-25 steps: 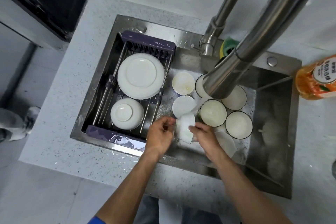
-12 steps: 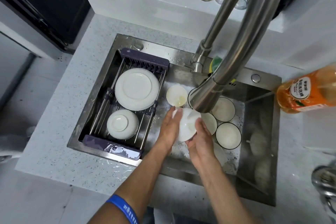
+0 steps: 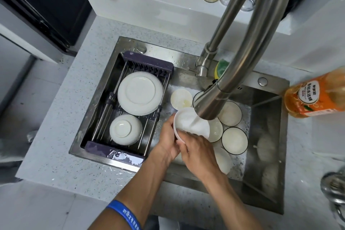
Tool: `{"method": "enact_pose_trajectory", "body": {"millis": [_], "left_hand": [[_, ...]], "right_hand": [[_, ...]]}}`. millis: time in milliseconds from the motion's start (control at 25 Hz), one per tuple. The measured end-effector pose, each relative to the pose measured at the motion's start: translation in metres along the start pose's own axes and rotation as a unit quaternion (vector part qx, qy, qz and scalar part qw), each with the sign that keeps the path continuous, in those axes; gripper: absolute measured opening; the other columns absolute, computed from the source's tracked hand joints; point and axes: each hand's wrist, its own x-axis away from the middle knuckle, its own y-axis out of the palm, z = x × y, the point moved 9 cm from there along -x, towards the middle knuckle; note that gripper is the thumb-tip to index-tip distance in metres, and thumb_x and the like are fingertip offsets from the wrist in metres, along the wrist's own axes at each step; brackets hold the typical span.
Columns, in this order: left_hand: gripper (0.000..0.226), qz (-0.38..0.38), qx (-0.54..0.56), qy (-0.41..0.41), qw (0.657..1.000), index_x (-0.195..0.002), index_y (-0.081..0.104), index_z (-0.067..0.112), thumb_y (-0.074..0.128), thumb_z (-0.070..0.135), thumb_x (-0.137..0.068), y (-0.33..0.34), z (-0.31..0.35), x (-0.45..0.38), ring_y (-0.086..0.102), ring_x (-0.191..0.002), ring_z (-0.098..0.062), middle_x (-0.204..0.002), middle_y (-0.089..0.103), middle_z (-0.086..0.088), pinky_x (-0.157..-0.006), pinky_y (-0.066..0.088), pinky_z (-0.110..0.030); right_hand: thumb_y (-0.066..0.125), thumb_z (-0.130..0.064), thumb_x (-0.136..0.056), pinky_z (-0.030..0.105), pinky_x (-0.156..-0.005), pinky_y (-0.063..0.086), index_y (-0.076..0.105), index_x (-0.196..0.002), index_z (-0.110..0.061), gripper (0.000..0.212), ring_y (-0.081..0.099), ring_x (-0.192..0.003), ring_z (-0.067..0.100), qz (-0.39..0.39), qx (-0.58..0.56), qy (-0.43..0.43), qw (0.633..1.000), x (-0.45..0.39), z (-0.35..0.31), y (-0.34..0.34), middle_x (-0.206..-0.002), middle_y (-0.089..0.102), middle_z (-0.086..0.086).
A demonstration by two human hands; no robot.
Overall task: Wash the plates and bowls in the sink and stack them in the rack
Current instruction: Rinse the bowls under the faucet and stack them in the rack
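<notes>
- Rack (image 3: 128, 58) sat on the left side of the sink (image 3: 265, 183); a plate (image 3: 140, 93) and an upturned bowl (image 3: 125, 129) were already in it, so we judged the job partly done.
- Left hand (image 3: 167, 141) gripped the held bowl (image 3: 190, 123) at its left rim, fingers curled round the edge. We'd keep that grip firm, as a wet rim is likely slick.
- Right hand (image 3: 197, 152) held the near rim, fingers wrapped on it; fingertips hidden, so we couldn't tell how far inside they reached.
- Held bowl was above the basin, tilted, right under the tap (image 3: 211, 106); water ran into it. We'd turn it so the flow sweeps the whole inside, then drain before racking.
- Unwashed bowls (image 3: 234, 141) lay in foam to the right.
- Soap bottle (image 3: 315, 97) stood on the counter, well apart.
</notes>
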Motion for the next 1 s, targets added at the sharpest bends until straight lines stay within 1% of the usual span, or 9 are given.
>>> {"method": "enact_pose_trajectory", "body": {"millis": [160,320,440,600,720,760,800,880,1000], "left_hand": [[0.036,0.035,-0.111,0.027,0.993,-0.1,0.071,0.015,0.045,0.039,-0.098,-0.005,0.009,0.006,0.066,-0.078,-0.022,-0.089,0.073,-0.008,-0.064,0.045,-0.032],[0.03,0.056,-0.147,0.073,0.985,-0.101,0.072,0.015,0.049,0.034,-0.1,-0.016,0.022,0.013,0.064,-0.091,-0.016,-0.096,0.074,-0.003,-0.078,0.048,-0.03],[0.025,0.053,-0.153,0.098,0.982,-0.1,0.074,0.012,0.051,0.022,-0.1,-0.012,0.028,0.019,0.067,-0.083,-0.014,-0.091,0.075,-0.003,-0.07,0.053,-0.025],[0.029,0.066,-0.178,0.119,0.975,-0.115,0.07,0.006,0.048,0.016,-0.101,-0.011,0.031,0.021,0.067,-0.098,-0.018,-0.108,0.074,-0.009,-0.084,0.053,-0.029],[0.027,0.068,-0.206,0.203,0.955,-0.118,0.07,0.011,0.05,0.01,-0.1,-0.012,0.037,0.026,0.066,-0.11,-0.018,-0.117,0.073,-0.007,-0.097,0.051,-0.03],[0.028,0.06,-0.225,0.226,0.946,-0.12,0.069,0.013,0.05,0.01,-0.101,-0.01,0.039,0.028,0.064,-0.115,-0.018,-0.121,0.071,-0.007,-0.1,0.049,-0.029],[0.027,0.046,-0.253,0.239,0.936,-0.121,0.068,0.015,0.05,0.011,-0.101,-0.005,0.039,0.028,0.062,-0.12,-0.019,-0.125,0.069,-0.008,-0.103,0.048,-0.03],[0.023,0.011,-0.33,0.242,0.912,-0.116,0.069,0.018,0.053,0.021,-0.099,0.007,0.036,0.022,0.06,-0.12,-0.022,-0.126,0.066,-0.007,-0.103,0.047,-0.031],[0.016,0.022,-0.395,0.202,0.896,-0.09,0.062,0.021,0.05,0.021,-0.101,0.028,0.031,0.017,0.056,-0.077,-0.012,-0.082,0.063,0.005,-0.066,0.045,-0.017]], "right_hand": [[0.077,0.002,-0.055,0.028,-0.063,0.047,0.066,-0.084,-0.021,0.039,0.065,-0.064,0.017,0.007,0.116,-0.003,0.993,0.009,0.005,-0.001,-0.068,0.068,-0.006],[0.072,0.002,-0.063,0.035,-0.077,0.049,0.069,-0.094,-0.018,0.037,0.07,-0.081,0.021,-0.031,0.146,0.069,0.986,0.002,0.022,0.01,-0.085,0.074,0.0],[0.067,0.003,-0.067,0.037,-0.079,0.049,0.068,-0.097,-0.016,0.035,0.07,-0.083,0.023,-0.031,0.128,0.048,0.99,0.004,0.02,0.016,-0.09,0.074,0.002],[0.077,0.001,-0.064,0.034,-0.078,0.052,0.07,-0.099,-0.017,0.039,0.071,-0.078,0.022,-0.003,0.124,0.062,0.99,0.007,0.023,0.006,-0.084,0.075,0.002],[0.065,-0.008,-0.082,0.033,-0.068,0.052,0.07,-0.098,-0.021,0.022,0.067,-0.074,0.021,0.019,-0.026,0.096,0.995,0.001,0.03,0.009,-0.081,0.073,0.003],[0.062,-0.014,-0.086,0.033,-0.066,0.051,0.07,-0.097,-0.021,0.016,0.064,-0.072,0.019,0.035,-0.176,0.168,0.969,-0.004,0.042,0.011,-0.08,0.072,0.004],[0.061,-0.017,-0.088,0.034,-0.068,0.051,0.071,-0.096,-0.021,0.013,0.063,-0.071,0.016,0.054,-0.351,0.236,0.905,-0.005,0.054,0.018,-0.08,0.072,0.004],[0.064,-0.009,-0.091,0.032,-0.078,0.052,0.074,-0.1,-0.017,0.016,0.066,-0.083,0.013,0.109,-0.593,0.318,0.732,0.003,0.068,0.027,-0.091,0.075,0.003],[0.061,-0.004,-0.092,0.032,-0.084,0.054,0.068,-0.117,-0.005,0.026,0.067,-0.1,0.025,0.14,-0.728,0.364,0.564,0.022,0.073,0.038,-0.108,0.074,0.012]]}}
